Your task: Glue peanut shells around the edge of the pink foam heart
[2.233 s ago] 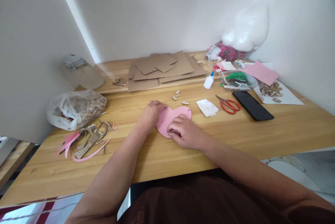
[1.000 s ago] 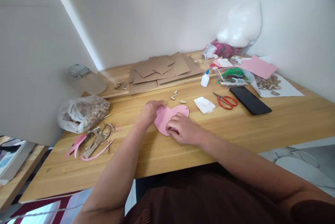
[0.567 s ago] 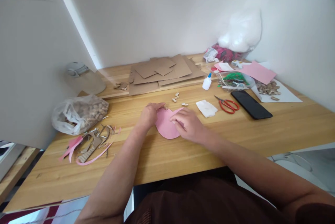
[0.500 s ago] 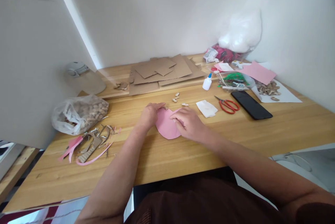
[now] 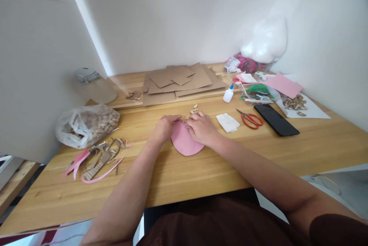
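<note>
A pink disc [image 5: 185, 142], rounded along its near edge, lies on the table in front of me. At its upper left edge is my left hand [image 5: 166, 126], its fingers closed along the rim. My right hand [image 5: 201, 128] covers the upper right of the disc, fingers curled inward and pressed together; what they pinch is hidden. Small brown bits [image 5: 183, 120] show at the top edge between the fingertips. Just beyond the right hand lie a few peanuts [image 5: 194, 110].
To the right are a glue bottle [image 5: 228, 94], folded tissue [image 5: 227, 122], red-handled scissors [image 5: 250, 119], a phone [image 5: 276, 119] and peanut shells [image 5: 294, 103] on paper. Cardboard sheets [image 5: 181, 81] lie behind. At left are a bag of peanuts [image 5: 89, 125] and cut scraps [image 5: 100, 161].
My right hand has shifted up and left from the disc's right side to its top edge, its fingers now curled near my left fingertips. The left hand stays at the rim.
</note>
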### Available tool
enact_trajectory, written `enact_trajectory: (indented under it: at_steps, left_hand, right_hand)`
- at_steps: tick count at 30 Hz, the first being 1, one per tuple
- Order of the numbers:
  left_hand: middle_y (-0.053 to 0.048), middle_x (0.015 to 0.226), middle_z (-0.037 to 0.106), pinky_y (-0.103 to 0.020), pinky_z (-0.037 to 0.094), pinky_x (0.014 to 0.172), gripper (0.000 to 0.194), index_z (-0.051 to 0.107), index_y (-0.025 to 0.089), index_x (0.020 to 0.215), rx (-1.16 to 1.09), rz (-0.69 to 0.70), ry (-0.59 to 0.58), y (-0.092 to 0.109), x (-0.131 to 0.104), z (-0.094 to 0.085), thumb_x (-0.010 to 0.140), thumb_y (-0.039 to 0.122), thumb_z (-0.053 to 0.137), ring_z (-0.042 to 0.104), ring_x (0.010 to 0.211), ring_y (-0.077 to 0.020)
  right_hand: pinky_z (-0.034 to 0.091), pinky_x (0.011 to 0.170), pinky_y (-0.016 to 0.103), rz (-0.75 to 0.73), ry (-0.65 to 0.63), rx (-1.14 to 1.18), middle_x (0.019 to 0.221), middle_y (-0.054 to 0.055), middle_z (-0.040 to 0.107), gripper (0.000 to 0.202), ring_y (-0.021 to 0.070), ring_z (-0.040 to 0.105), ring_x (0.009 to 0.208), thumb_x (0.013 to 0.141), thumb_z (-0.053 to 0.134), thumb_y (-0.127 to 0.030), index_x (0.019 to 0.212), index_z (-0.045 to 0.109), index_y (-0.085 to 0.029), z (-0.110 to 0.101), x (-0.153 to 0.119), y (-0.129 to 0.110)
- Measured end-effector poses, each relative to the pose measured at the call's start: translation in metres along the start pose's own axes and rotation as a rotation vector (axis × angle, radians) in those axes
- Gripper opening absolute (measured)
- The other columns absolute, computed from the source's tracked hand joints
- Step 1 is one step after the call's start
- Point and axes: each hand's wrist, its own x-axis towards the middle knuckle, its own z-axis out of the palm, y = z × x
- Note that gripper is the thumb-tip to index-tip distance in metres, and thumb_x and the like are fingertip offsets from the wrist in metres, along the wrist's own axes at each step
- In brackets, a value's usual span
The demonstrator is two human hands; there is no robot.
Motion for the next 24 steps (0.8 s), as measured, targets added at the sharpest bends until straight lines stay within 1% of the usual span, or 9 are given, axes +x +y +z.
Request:
enact_trajectory:
  at_steps: [5, 11, 17, 21, 24]
  left_hand:
    - [-0.008, 0.123, 0.076, -0.040, 0.052, 0.105, 0.037, 0.075, 0.020, 0.123, 0.016, -0.020, 0.002, 0.002, -0.001, 0.000, 0.095, 0.012, 0.052, 0.070, 0.113, -0.0236]
    - [-0.008, 0.121, 0.077, -0.041, 0.052, 0.104, 0.037, 0.075, 0.020, 0.122, 0.023, 0.000, 0.005, 0.001, -0.001, 0.001, 0.095, 0.012, 0.051, 0.070, 0.112, -0.0232]
    - [-0.008, 0.116, 0.078, -0.040, 0.053, 0.101, 0.038, 0.076, 0.019, 0.121, 0.058, 0.024, 0.009, 0.006, -0.002, -0.002, 0.095, 0.010, 0.049, 0.070, 0.106, -0.0228]
    - [-0.009, 0.110, 0.079, -0.039, 0.053, 0.098, 0.039, 0.076, 0.018, 0.121, 0.085, 0.017, -0.012, 0.010, -0.002, -0.004, 0.095, 0.008, 0.049, 0.069, 0.100, -0.0227]
    - [-0.010, 0.108, 0.079, -0.038, 0.054, 0.095, 0.040, 0.075, 0.017, 0.122, 0.107, 0.017, -0.023, 0.011, -0.002, -0.005, 0.094, 0.006, 0.049, 0.068, 0.098, -0.0227]
  right_hand:
    - [0.039, 0.087, 0.047, -0.008, -0.004, -0.031, 0.113, 0.014, 0.065, 0.028, 0.0332, 0.046, 0.114, 0.100, 0.054, -0.031, 0.118, 0.073, -0.022, -0.001, -0.001, 0.001]
    - [0.037, 0.087, 0.047, -0.034, 0.003, -0.077, 0.114, 0.015, 0.065, 0.029, 0.0351, 0.046, 0.116, 0.101, 0.055, -0.036, 0.119, 0.071, -0.020, 0.002, -0.001, 0.000]
    - [0.035, 0.089, 0.045, -0.007, -0.009, -0.063, 0.111, 0.012, 0.065, 0.029, 0.0327, 0.046, 0.116, 0.102, 0.052, -0.039, 0.119, 0.070, -0.023, 0.001, -0.002, -0.001]
    - [0.034, 0.092, 0.043, -0.001, 0.000, -0.071, 0.113, 0.011, 0.066, 0.031, 0.0313, 0.046, 0.116, 0.103, 0.052, -0.041, 0.118, 0.070, -0.022, 0.002, -0.002, -0.001]
    - [0.034, 0.093, 0.043, 0.008, 0.000, -0.067, 0.113, 0.010, 0.066, 0.030, 0.0312, 0.045, 0.117, 0.102, 0.053, -0.040, 0.121, 0.070, -0.024, 0.003, -0.002, 0.000]
